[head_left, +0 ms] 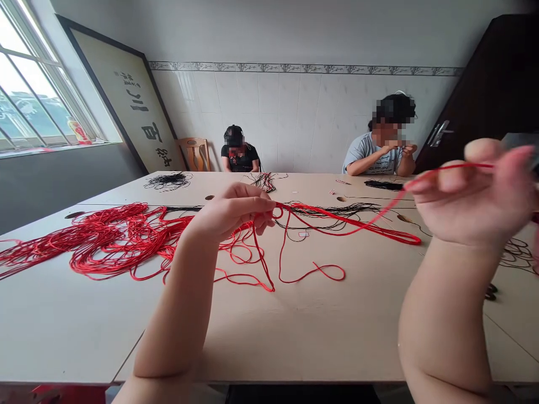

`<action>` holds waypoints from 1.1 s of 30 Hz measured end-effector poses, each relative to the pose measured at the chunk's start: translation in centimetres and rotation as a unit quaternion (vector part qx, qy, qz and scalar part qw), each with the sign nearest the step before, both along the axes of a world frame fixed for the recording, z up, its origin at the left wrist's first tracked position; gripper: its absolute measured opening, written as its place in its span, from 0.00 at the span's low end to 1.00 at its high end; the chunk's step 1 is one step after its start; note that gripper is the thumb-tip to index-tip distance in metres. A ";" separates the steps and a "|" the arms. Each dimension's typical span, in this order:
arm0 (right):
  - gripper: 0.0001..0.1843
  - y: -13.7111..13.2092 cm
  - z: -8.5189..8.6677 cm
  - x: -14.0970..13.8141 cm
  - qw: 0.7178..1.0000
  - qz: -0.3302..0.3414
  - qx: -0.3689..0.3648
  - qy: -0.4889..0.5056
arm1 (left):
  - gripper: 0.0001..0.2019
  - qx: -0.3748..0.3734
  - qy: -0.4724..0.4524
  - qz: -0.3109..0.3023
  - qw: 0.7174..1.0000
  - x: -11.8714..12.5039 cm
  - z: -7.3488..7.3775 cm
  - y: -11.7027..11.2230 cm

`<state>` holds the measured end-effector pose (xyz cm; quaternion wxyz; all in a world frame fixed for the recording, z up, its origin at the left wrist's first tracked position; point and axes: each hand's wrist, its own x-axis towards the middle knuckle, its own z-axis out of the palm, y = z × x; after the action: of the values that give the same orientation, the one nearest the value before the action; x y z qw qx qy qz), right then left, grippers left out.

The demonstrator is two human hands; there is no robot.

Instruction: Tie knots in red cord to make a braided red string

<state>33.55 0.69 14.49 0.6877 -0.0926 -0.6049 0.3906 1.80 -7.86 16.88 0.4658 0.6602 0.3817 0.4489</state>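
Observation:
My left hand [242, 210] is closed in a pinch on red cord, with a small loop showing at the fingertips. From that pinch, one strand of red cord [337, 233] runs to my right hand [475, 193], raised at the right with its fingers curled around it. Motion slightly blurs the right fingertips. A folded bundle of red cord [396, 234] stretches rightward from the pinch, over the table. Below my left hand, loose ends hang down, and one curls on the tabletop [320, 331].
A large heap of red cord [113, 241] lies at the left. Black cords [345, 210] lie behind my hands, with another black pile [168, 180] at the far left. Two people [241, 154] [374, 151] sit across the table; the right one holds something small.

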 end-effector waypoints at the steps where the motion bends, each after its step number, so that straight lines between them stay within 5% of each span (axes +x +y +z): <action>1: 0.15 -0.4 0.3 -1.2 1.000 0.005 0.007 0.016 | 0.08 -0.003 0.001 0.002 1.000 0.0 0.0 0.0; 5: 0.25 0.2 0.1 -3.5 0.995 0.074 -0.038 -0.050 | 0.09 -0.005 0.009 -0.004 1.000 0.0 -0.1 0.1; 10: 0.12 5.7 -2.9 -4.2 0.967 0.155 -0.196 -0.043 | 0.09 0.002 0.017 0.007 1.000 0.4 -0.3 0.7; 14: 0.21 10.0 -7.3 -5.7 0.908 0.039 -0.287 -0.304 | 0.10 -0.004 0.041 0.025 0.999 0.7 -1.1 2.0; 18: 0.18 11.5 -10.4 -6.8 0.825 -0.008 -0.315 -0.469 | 0.10 -0.012 0.075 0.046 0.996 0.8 -2.1 3.5; 26: 0.11 6.7 -11.4 -8.4 0.616 0.076 -0.209 -0.756 | 0.11 -0.045 0.072 0.083 0.993 0.4 -2.9 5.0; 29: 0.08 4.2 -12.8 -8.6 0.596 0.032 -0.170 -0.784 | 0.09 -0.036 0.083 0.093 0.992 0.3 -3.0 5.0; 33: 0.06 2.0 -13.8 -7.7 0.610 0.010 -0.144 -0.779 | 0.09 -0.030 0.098 0.098 0.990 0.3 -2.9 5.0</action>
<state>25.85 2.69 0.69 -0.0695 -0.4541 -0.8494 0.2599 2.07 -2.87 14.00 0.3998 0.6459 0.5019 0.4137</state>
